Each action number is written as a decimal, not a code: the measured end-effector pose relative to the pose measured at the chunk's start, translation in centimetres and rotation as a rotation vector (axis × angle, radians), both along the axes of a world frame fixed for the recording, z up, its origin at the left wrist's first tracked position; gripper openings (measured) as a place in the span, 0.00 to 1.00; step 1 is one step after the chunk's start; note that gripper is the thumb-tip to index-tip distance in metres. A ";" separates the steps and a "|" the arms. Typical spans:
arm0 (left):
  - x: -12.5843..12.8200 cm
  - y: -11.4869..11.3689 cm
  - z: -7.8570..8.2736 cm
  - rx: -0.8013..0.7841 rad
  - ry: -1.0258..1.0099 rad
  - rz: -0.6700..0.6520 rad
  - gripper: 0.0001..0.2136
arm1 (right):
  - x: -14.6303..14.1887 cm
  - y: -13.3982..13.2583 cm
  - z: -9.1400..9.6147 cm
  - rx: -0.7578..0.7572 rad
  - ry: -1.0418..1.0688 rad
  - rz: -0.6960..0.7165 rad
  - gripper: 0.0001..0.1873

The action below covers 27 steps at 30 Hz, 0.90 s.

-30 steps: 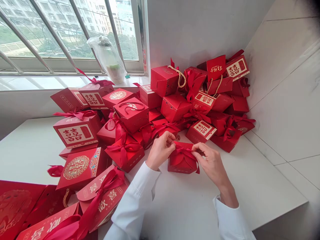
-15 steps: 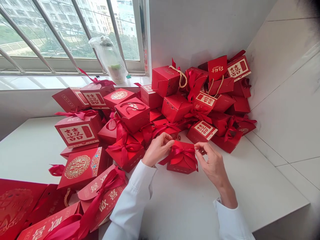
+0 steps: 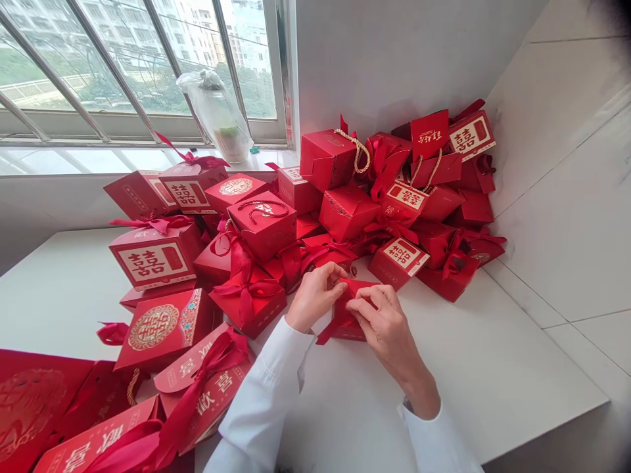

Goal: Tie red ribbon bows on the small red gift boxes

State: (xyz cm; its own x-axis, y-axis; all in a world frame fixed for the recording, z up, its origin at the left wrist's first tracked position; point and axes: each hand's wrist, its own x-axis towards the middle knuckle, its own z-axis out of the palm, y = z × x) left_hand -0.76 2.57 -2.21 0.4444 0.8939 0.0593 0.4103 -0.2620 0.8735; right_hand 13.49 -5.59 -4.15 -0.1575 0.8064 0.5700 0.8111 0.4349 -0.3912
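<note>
A small red gift box stands on the white table in front of me, mostly covered by my hands. A red ribbon is tied over its top, and one tail hangs down the left side. My left hand is closed at the box's upper left, thumb and fingers pinching the ribbon. From the right, my right hand reaches across the box top with its fingertips pinched on the ribbon near the bow. The bow itself is largely hidden behind the fingers.
Many red gift boxes with ribbons or rope handles lie piled behind and left of my hands. A clear plastic bag with a cup stands on the sill by the barred window. The white table has its edge at the lower right.
My right hand has moved left from the box's right side onto the bow, now covering it. My left hand has shifted slightly right, still at the ribbon.
</note>
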 end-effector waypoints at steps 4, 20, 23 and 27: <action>0.1 0.2 -0.3 -0.023 -0.050 0.039 0.06 | 0.9 -0.8 -0.4 0.029 0.039 0.040 0.12; 0.1 -1.0 1.0 0.071 0.077 0.037 0.06 | 3.5 -1.2 -0.6 -0.168 0.277 -0.231 0.09; 0.2 -1.0 0.8 0.086 0.173 -0.023 0.06 | 3.5 -0.6 -0.8 -0.225 0.297 -0.233 0.08; 0.2 -0.8 0.9 0.110 0.240 -0.041 0.05 | 3.0 -0.2 -0.6 -0.194 0.298 -0.233 0.05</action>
State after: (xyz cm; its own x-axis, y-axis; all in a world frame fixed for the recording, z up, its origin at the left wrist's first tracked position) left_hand -0.54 1.74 -1.28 0.4930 0.8689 0.0440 0.5893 -0.3708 0.7178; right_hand 16.48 -5.76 -4.74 0.1906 0.8976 0.3975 0.7180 0.1487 -0.6799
